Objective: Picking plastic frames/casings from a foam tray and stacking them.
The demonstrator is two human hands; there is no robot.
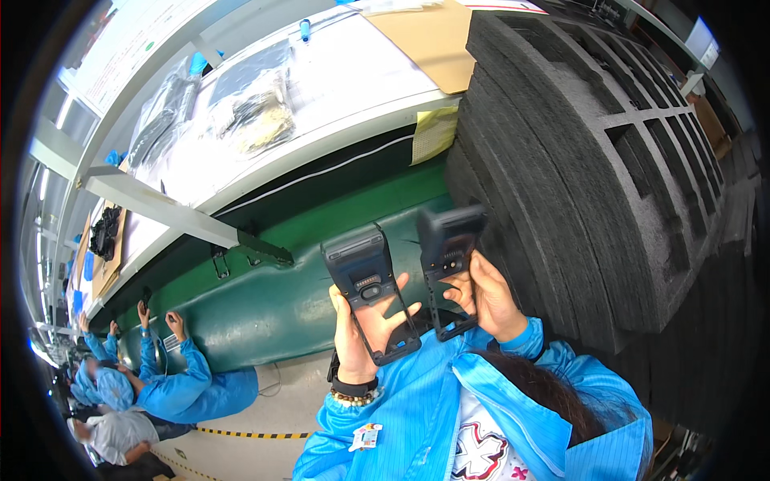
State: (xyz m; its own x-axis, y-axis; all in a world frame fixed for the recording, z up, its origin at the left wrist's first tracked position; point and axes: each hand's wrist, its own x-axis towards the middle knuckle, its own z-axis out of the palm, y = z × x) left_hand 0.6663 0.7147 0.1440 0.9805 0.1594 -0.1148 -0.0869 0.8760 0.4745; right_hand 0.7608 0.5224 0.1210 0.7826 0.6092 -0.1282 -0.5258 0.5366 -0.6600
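The left hand (365, 325) is gripping one dark plastic frame (370, 290) and the right hand (485, 298) another frame (447, 260), chest-high beside stacked foam trays (577, 160). Parts are looking light, stiff, thin-railed; holding the thick upper end seems safest.

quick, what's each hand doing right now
Left hand: closed around a dark handheld device shell.
Right hand: closed around a second dark shell.
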